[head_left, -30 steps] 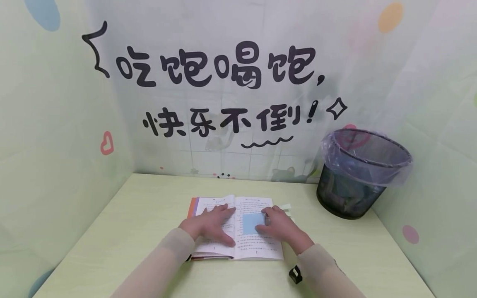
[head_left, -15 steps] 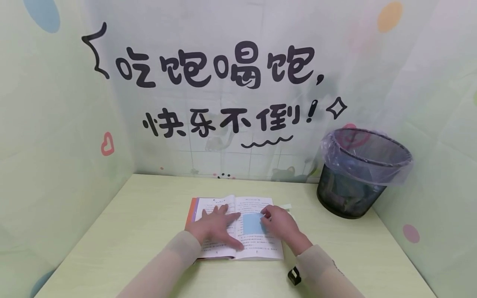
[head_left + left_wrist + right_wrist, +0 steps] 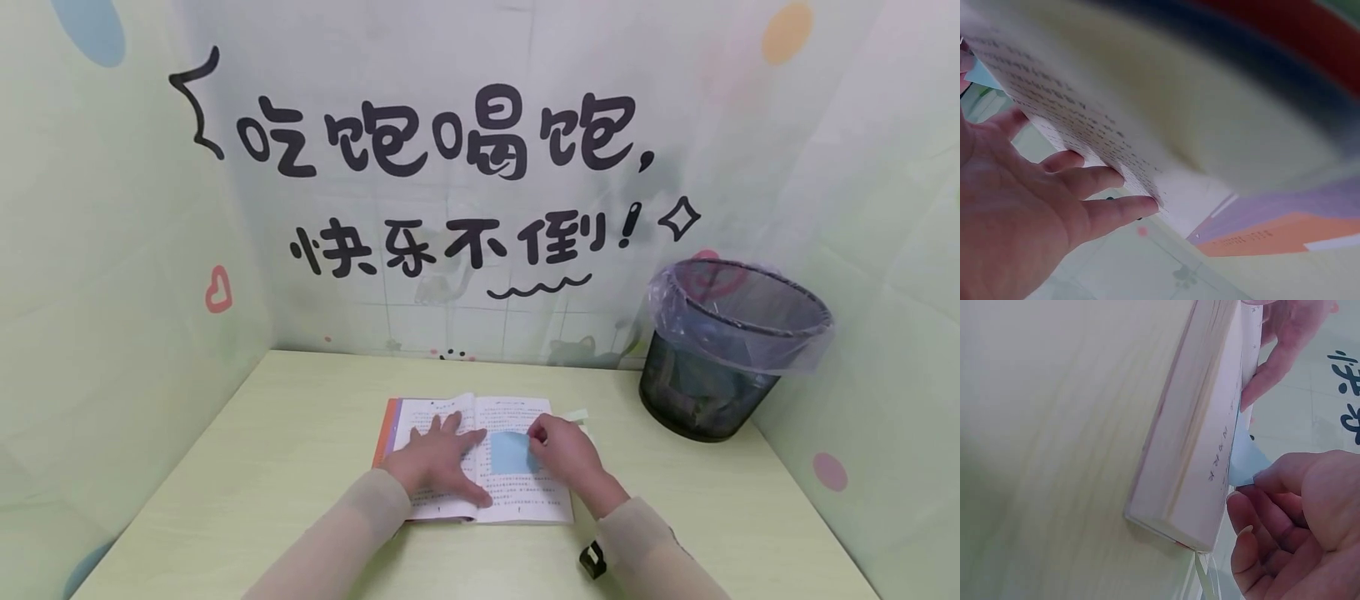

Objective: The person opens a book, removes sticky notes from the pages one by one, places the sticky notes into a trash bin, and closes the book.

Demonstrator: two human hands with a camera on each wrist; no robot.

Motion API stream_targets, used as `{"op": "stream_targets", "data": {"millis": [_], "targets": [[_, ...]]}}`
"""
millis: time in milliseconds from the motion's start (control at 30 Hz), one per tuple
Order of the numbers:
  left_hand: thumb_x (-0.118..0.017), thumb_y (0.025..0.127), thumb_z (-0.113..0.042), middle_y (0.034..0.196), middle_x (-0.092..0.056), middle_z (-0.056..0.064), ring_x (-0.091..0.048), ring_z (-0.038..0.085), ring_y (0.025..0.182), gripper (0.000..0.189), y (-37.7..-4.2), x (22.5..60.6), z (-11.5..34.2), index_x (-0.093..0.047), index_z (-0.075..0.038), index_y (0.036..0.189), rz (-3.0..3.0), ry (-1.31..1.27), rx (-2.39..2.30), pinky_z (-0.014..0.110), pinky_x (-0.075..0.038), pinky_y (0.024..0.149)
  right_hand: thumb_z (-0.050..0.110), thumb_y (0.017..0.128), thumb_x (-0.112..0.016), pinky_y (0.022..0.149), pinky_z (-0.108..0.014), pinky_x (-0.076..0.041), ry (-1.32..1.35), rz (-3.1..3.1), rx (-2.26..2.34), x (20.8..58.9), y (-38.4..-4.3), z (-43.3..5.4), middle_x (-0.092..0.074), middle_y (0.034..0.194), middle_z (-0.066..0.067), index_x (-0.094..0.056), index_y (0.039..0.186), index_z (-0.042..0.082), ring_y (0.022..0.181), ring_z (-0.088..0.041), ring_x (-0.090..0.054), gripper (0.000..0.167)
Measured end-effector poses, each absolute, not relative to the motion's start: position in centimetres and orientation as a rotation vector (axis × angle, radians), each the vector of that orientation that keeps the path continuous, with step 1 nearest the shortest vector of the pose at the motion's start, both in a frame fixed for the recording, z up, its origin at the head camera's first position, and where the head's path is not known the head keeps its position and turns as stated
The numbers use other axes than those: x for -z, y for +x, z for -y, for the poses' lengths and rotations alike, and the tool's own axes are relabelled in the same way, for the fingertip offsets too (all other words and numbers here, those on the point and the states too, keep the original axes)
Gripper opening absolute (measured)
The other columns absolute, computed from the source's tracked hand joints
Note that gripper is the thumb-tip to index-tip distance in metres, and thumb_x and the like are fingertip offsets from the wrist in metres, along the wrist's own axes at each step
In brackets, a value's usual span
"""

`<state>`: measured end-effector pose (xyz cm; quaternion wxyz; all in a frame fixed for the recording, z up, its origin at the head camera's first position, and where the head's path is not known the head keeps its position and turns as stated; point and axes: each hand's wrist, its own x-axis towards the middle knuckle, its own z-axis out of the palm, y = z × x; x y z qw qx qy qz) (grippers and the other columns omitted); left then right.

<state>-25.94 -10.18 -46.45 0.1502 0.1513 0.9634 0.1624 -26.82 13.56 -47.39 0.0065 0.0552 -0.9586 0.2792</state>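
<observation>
An open book (image 3: 517, 504) lies on the table, its printed pages facing up. My left hand (image 3: 438, 462) rests with spread, straight fingers on the left page, thumb and index reaching over the fold. On the right page is a light blue sticky note (image 3: 510, 452). My right hand (image 3: 567, 454) pinches the note's right edge between thumb and index finger. In the right wrist view, the sticky note (image 3: 1246, 459) stands partly raised off the page at the pinched end. Fingertips of the left hand (image 3: 1016, 194) touch the page in the left wrist view.
A black mesh waste bin (image 3: 705, 392) with a clear plastic liner stands at the back right. Pale paper strips (image 3: 576, 416) lie just right of the book. A small black object (image 3: 592, 560) is beside the right sleeve. Printed curtains enclose the table (image 3: 247, 467).
My left hand has shifted right, toward the fold. My right thumb and index finger have closed on the sticky note's right edge, and that edge has lifted slightly.
</observation>
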Motion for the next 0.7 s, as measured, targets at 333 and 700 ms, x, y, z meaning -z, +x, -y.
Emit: {"op": "stream_targets", "data": {"millis": [333, 700], "targets": [[-0.091, 0.072, -0.073, 0.183, -0.023, 0.017, -0.019, 0.054, 0.168, 0.11, -26.0, 46.5, 10.0, -0.05, -0.035, 0.166, -2.764, 0.421, -0.479, 0.082, -0.021, 0.129, 0.013, 0.098, -0.075, 0.074, -0.033, -0.055, 0.187, 2.981, -0.891, 47.1, -26.0, -14.1, -0.073, 0.092, 0.001, -0.069, 0.098, 0.014, 0.08, -0.015, -0.061, 0.006], [-0.092, 0.072, -0.073, 0.183, -0.024, 0.017, -0.019, 0.054, 0.168, 0.11, -25.9, 46.6, 10.0, -0.05, -0.034, 0.166, -2.767, 0.425, -0.487, 0.081, -0.022, 0.129, 0.014, 0.098, -0.075, 0.069, -0.03, -0.051, 0.175, 2.988, -0.916, 46.3, -24.9, -15.1, -0.072, 0.091, 0.001, -0.07, 0.097, 0.014, 0.078, -0.015, -0.06, 0.005]]}}
